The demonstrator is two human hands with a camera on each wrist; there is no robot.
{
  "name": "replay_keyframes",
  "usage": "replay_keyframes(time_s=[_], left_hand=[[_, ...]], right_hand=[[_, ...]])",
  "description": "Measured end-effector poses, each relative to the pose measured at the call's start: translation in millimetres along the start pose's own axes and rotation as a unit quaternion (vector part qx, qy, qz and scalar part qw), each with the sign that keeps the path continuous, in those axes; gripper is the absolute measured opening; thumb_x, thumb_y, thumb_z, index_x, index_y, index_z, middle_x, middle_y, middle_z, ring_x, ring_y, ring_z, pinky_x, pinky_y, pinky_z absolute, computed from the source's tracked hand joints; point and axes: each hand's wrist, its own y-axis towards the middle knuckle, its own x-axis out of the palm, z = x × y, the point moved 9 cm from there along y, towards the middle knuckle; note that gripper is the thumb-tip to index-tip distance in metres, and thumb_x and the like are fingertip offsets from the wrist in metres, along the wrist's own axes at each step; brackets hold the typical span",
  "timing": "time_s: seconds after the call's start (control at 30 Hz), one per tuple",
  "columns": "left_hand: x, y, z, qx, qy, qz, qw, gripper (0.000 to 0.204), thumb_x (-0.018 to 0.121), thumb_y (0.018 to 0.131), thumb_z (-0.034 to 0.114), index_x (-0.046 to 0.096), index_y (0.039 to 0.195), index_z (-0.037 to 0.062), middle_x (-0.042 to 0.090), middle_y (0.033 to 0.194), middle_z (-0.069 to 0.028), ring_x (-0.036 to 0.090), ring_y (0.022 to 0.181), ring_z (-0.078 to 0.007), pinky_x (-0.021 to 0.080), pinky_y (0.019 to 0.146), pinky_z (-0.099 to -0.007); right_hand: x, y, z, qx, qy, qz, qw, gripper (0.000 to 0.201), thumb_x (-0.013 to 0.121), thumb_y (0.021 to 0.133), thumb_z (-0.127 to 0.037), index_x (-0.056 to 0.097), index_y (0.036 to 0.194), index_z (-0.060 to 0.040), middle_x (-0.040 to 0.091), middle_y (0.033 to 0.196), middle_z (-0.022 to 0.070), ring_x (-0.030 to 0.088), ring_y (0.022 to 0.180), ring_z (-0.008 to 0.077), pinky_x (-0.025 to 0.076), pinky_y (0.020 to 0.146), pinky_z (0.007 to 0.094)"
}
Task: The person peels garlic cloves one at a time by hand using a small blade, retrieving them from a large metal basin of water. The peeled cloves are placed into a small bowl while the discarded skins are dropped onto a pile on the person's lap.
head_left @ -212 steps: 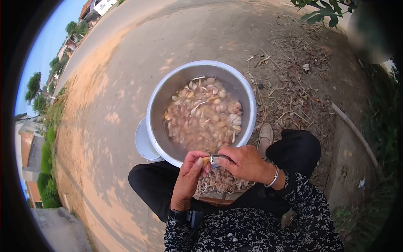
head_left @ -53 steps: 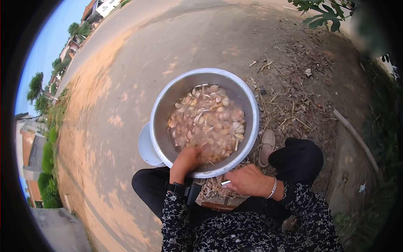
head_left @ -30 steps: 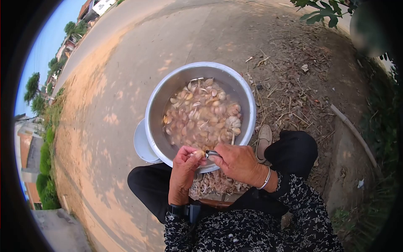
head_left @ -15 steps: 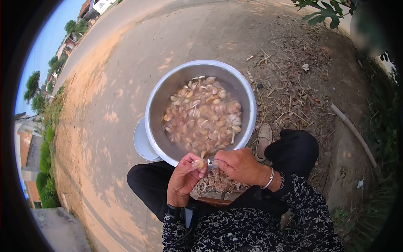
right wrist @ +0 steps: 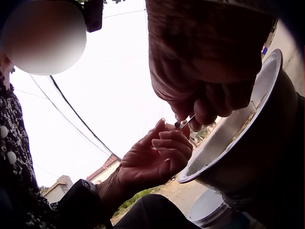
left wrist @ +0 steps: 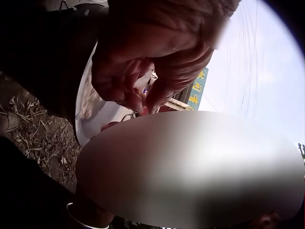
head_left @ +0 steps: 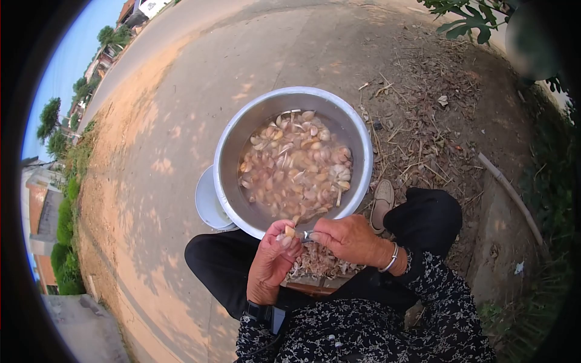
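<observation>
One round, pale white container (head_left: 207,204) is partly covered by a wide, round, silver-coloured metal pot (head_left: 232,157). By the pot's near edge, a small, pale tan garlic clove (head_left: 290,232) is pinched between the thumb and fingertips of the left hand (head_left: 273,260); in the right wrist view its other fingers are seen bent and close together. A black, box-shaped device (head_left: 265,313) is strapped to that wrist. Inside the pot, many pinkish-tan garlic cloves (head_left: 293,163) are covered by cloudy water. Just beside the pinched clove, a small, silver-coloured metal blade (head_left: 307,236) is held; whether the two touch cannot be told. Pale, papery peelings (head_left: 321,262) are heaped below. The blade is gripped by the curled fingers and thumb of the right hand (head_left: 351,240), above whose wrist a thin, silver-coloured bangle (head_left: 392,260) is worn. Farther right, a beige, patterned shoe (head_left: 382,201) is seen.
</observation>
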Motion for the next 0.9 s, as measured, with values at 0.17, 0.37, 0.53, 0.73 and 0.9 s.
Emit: replay_keyframes(time_s=[0.17,0.37,0.53,0.73,0.9], left_hand=[[10.5,-5.7,14.5,0.080,0.301,0.103,0.945,0.031,0.055,0.097,0.018,0.054,0.122,-0.0011,0.058,0.089,-0.0027,0.054,0.077,-0.0097,0.044,0.071,-0.0223],[-2.5,-2.8,5.2,0.065,0.214,0.099,0.970,0.026,0.054,0.097,0.018,0.056,0.116,-0.0009,0.062,0.095,-0.0054,0.057,0.078,-0.0108,0.048,0.072,-0.0248],[-5.5,-4.2,0.7,0.045,0.178,0.078,0.980,0.023,0.061,0.093,0.010,0.056,0.112,-0.0006,0.065,0.098,-0.0071,0.059,0.077,-0.0115,0.049,0.072,-0.0255],[-0.5,-11.6,23.9,0.149,0.472,0.162,0.854,0.022,0.070,0.084,0.003,0.060,0.103,-0.0002,0.066,0.089,-0.0042,0.062,0.074,-0.0115,0.051,0.070,-0.0262],[33.0,-20.0,34.6,0.244,0.694,0.176,0.654,0.019,0.070,0.079,0.000,0.063,0.097,0.0009,0.068,0.084,-0.0068,0.064,0.073,-0.0127,0.052,0.069,-0.0268]], right_hand=[[5.1,-1.2,2.8,0.014,0.026,-0.022,0.999,0.017,0.060,0.091,-0.027,0.062,0.089,-0.0102,0.061,0.067,0.0106,0.064,0.064,0.0308,0.050,0.057,0.0402],[9.6,-2.5,-2.0,0.007,0.085,-0.043,0.995,0.017,0.059,0.092,-0.027,0.063,0.091,-0.0102,0.061,0.068,0.0116,0.064,0.064,0.0314,0.048,0.056,0.0396],[10.7,-2.6,1.3,0.008,0.098,-0.049,0.994,0.022,0.056,0.093,-0.031,0.060,0.088,-0.0094,0.062,0.067,0.0124,0.064,0.064,0.0326,0.049,0.057,0.0433],[-9.8,1.7,0.9,0.016,0.007,0.004,1.000,0.022,0.062,0.089,-0.030,0.061,0.087,-0.0080,0.061,0.068,0.0092,0.064,0.064,0.0300,0.049,0.054,0.0389],[0.0,2.1,-7.4,0.015,-0.057,0.002,0.998,0.022,0.061,0.088,-0.029,0.057,0.082,-0.0080,0.062,0.069,0.0093,0.064,0.063,0.0305,0.049,0.053,0.0408]])
